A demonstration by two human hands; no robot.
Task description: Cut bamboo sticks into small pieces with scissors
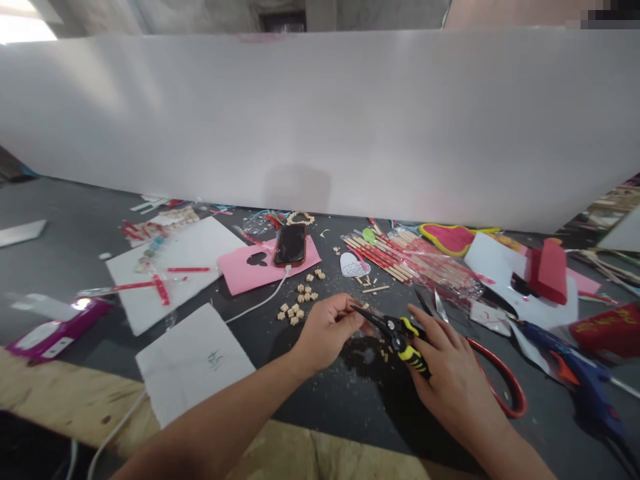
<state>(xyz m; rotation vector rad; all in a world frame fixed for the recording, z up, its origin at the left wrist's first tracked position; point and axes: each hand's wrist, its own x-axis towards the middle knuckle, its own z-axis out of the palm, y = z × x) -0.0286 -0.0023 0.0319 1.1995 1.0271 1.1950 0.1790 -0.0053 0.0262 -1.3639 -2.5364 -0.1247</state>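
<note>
My right hand [455, 373] is wrapped round the black and yellow handles of long-nosed pliers [393, 327], whose narrow tip points left. At that tip my left hand [333, 330] is closed in a pinch; what lies between its fingers is too small and covered to name. Small pale wooden pieces [293, 313] lie in clusters just left of my left hand. Under the pliers, tiny wooden bits [385, 357] are scattered on the dark table. Red-handled scissors [517, 397] lie beside my right hand, partly behind it.
Wooden sticks in red-printed wrappers [385, 257] lie beyond my hands. A phone [290, 245] with a white cable rests on pink paper [235, 270]. A blue glue gun [593, 393] is at right, white sheets [195, 363] at left. A tall white panel [200, 127] stands behind.
</note>
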